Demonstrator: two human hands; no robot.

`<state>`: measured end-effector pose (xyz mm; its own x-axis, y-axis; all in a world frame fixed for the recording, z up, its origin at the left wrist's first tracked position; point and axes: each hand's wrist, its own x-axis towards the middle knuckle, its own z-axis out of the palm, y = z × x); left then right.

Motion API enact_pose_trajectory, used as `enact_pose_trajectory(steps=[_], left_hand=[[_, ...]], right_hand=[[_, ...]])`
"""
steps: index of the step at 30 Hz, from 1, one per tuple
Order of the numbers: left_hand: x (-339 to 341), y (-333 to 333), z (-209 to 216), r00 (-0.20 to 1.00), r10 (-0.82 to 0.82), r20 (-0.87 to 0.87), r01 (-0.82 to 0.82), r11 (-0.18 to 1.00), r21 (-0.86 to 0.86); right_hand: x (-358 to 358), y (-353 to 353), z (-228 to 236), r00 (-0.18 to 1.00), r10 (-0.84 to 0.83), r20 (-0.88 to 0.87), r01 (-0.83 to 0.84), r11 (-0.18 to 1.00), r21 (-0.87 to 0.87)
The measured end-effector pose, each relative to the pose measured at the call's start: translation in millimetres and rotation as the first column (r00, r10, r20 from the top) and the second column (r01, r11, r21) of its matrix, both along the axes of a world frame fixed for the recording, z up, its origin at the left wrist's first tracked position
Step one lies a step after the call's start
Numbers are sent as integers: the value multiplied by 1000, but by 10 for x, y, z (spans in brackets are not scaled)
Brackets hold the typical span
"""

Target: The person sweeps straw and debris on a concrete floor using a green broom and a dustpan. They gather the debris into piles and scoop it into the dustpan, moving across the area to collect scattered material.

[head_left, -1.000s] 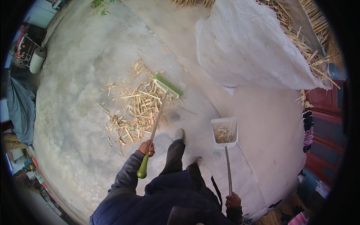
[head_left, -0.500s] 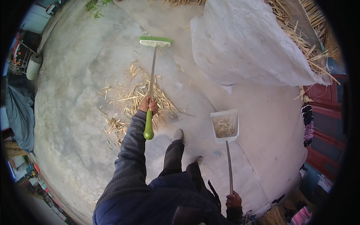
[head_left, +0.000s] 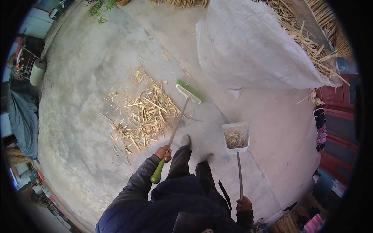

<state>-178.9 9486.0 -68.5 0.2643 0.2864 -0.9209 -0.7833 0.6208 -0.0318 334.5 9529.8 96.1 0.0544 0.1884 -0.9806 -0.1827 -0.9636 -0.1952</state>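
My left hand (head_left: pixel 163 153) is closed round the broom's pole, just above its green grip end. The broom (head_left: pixel 188 94) has a white head with green bristles, held at the right side of a straw pile (head_left: pixel 151 110). On the right, my right hand (head_left: pixel 244 204) grips the handle of a long-handled white dustpan (head_left: pixel 237 150). Some straw bits (head_left: pixel 235 138) lie inside the dustpan. The pan is out to the right of my feet. Whether the bristles touch the floor, I cannot tell.
A big white woven sack (head_left: pixel 248 46) with straw (head_left: pixel 311 46) beside it fills the far right. Red doors (head_left: pixel 337 132) and a row of shoes (head_left: pixel 319 130) line the right edge. At left hangs a dark grey cover (head_left: pixel 23 122); a green plant (head_left: pixel 100 9) stands far off.
My left hand has drawn back toward my body, and the broom head has swung nearer and to the right, now tilted. The dustpan has shifted slightly nearer and to the right.
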Motion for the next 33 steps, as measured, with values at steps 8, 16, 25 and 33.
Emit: enact_pose_trajectory(steps=[8,16,25,33], left_hand=[[-268,-149,484,983,185,12,-185,975,123],[-1129,840,184,881,456,-124,-403,862,307],[-2236,2367,-675,824,545,-157,-469,810,353],[-1287,1477,-430,935,352,-36,-348,934,83]], right_hand=[[172,307,-123,992,107,-64,-100,989,107],[368,646,-274,966,259,-21,-253,955,157],[-61,817,-224,988,105,-110,-102,994,35],[-637,1201,-25,965,262,-3,-262,964,-47]])
